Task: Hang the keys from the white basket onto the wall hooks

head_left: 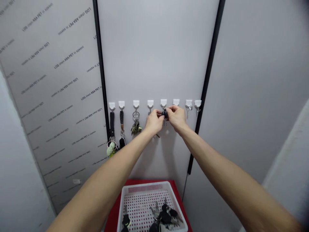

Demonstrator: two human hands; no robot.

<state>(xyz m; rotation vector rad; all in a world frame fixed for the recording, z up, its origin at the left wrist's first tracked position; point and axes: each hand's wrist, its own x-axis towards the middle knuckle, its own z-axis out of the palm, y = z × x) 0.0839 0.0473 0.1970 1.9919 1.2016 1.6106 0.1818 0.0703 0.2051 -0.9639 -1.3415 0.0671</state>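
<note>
Both of my hands meet at the fifth white hook [163, 102] from the left on the wall panel. Between their fingertips is a small bunch of dark-headed keys [164, 113], with metal blades hanging below. My left hand [154, 121] pinches it from the left, and my right hand [176, 116] pinches it from the right. Whether its ring is fully over the hook is hard to make out. Behind my left hand another hook [150, 103] carries a key partly covered by my fingers. A further hook [176, 102] shows just above my right hand.
Left of my hands hang a brass key bunch [136, 127], a braided strap [121, 120] and a black strap [112, 125] with a green charm [111, 149]. Single keys [187, 111] hang on the right. Below, a white basket [147, 187] of keys rests on a red surface [116, 206].
</note>
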